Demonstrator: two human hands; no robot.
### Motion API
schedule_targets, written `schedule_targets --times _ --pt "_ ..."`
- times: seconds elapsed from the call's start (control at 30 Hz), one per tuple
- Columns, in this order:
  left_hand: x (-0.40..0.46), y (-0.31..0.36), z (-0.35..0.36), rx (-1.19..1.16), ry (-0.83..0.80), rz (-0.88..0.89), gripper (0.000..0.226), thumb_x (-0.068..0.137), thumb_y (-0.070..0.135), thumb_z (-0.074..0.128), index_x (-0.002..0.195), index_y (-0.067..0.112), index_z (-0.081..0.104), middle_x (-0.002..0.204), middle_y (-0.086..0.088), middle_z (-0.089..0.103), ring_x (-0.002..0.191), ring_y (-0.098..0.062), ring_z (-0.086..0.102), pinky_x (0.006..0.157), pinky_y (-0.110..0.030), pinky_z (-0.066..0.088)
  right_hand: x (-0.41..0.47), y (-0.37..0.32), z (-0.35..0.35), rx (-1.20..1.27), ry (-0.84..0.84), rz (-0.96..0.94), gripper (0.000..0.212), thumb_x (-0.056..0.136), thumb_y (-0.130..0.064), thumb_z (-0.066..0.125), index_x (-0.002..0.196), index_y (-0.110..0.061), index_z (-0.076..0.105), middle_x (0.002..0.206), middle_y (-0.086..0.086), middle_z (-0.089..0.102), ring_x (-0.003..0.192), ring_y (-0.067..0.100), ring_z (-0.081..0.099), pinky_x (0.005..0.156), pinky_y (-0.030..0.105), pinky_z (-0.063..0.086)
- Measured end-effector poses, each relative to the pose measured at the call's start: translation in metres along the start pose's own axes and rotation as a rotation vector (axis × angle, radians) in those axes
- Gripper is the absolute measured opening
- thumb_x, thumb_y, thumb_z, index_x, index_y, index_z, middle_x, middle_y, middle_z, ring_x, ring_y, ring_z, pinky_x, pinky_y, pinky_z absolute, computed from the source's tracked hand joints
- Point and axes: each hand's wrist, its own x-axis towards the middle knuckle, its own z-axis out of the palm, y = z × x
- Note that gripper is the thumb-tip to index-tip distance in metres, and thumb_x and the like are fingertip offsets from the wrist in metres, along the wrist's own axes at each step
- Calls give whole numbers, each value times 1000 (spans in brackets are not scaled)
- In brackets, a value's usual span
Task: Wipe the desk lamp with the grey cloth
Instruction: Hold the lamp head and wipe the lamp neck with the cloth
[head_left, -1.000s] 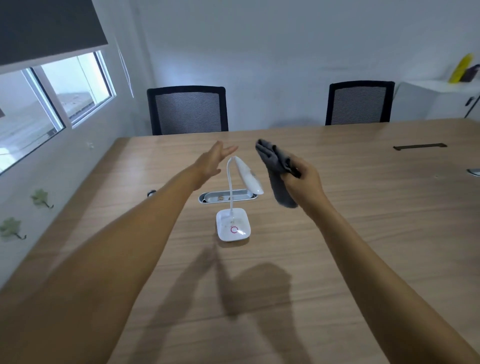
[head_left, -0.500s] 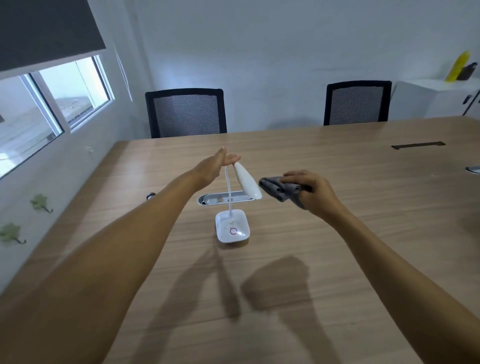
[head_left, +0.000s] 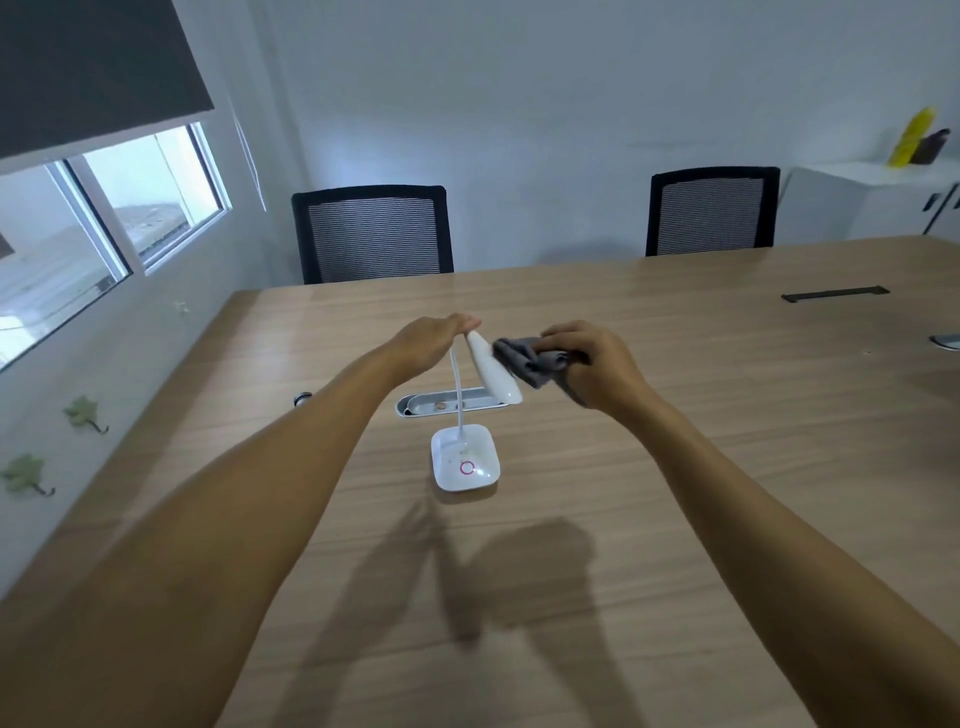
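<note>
Right hand (head_left: 597, 366) presses grey cloth (head_left: 530, 361) against desk lamp (head_left: 491, 371); no legible writing.

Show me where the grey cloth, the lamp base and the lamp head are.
grey cloth (head_left: 524, 361): head view, on the bunched fabric left of the fingers.
lamp base (head_left: 465, 457): head view, on its white top face.
lamp head (head_left: 493, 371): head view, on the middle of its white shell.
</note>
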Motion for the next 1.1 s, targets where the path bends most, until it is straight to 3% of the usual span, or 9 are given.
schedule_targets --times 0.1,0.27,0.4,0.53,0.63,0.8,0.9,1.0,1.1 --pt "-1 0 -2 35 25 70 43 96 35 48 134 18 57 148 2 47 139 -16 40 111 -28 30 1 0 -5 11 122 36 47 65 21 50 96 -3 77 107 19 71 104 31 63 81 15 37" --pt "4 -1 -4 -20 18 115 39 93 7 54 131 4 58 141 -10 54 133 -20 47 98 -18 36 5 -32 7 87 83 -158 49 65 21 51 97 -6 77 111 18 69 106 31 63 88 41 51" --pt "6 -5 -8 -32 20 99 38 89 25 63 126 17 64 142 0 55 134 -11 46 102 -20 35 -6 -13 7 -23 -8 -213 45 62 18 50 91 -2 78 107 24 71 100 36 65 88 41 52" --pt "5 -6 -10 -61 5 73 38 88 29 64 125 20 65 144 2 53 134 -11 45 103 -22 36 -10 14 -6 -4 115 15 45 62 12 46 92 -1 77 103 22 71 100 34 65 85 29 47" --pt "5 -4 -9 -65 14 73 39 89 26 63 126 17 64 142 0 54 133 -13 46 103 -23 36 1 -6 0 96 199 66 43 68 20 54 98 -2 76 104 21 71 100 34 64 87 34 51" --pt "7 -5 -9 -35 31 71 37 92 1 53 128 6 61 137 -9 58 131 -21 48 100 -21 36 11 -46 17 57 -9 -108 42 70 21 54 99 -1 76 105 22 70 99 32 63 82 30 50" --pt "6 -8 -10 -48 -21 78 35 91 17 61 125 12 64 138 1 58 131 -10 48 99 -19 34 0 -28 11 1 -143 -97 37 71 15 55 98 0 75 115 22 67 106 31 62 85 21 41" --pt "5 -8 -8 -72 -15 80 36 90 23 62 125 14 65 138 4 58 121 -2 48 95 -19 35 -12 -7 -8 87 -89 58 47 61 -3 43 96 4 75 113 23 67 108 32 62 92 31 46" --pt "8 -8 -8 -98 10 74 37 89 24 64 126 16 64 140 2 57 128 -8 48 98 -21 36 -12 -7 -16 161 17 134 55 57 -5 40 98 1 75 105 17 69 104 25 61 97 40 48"
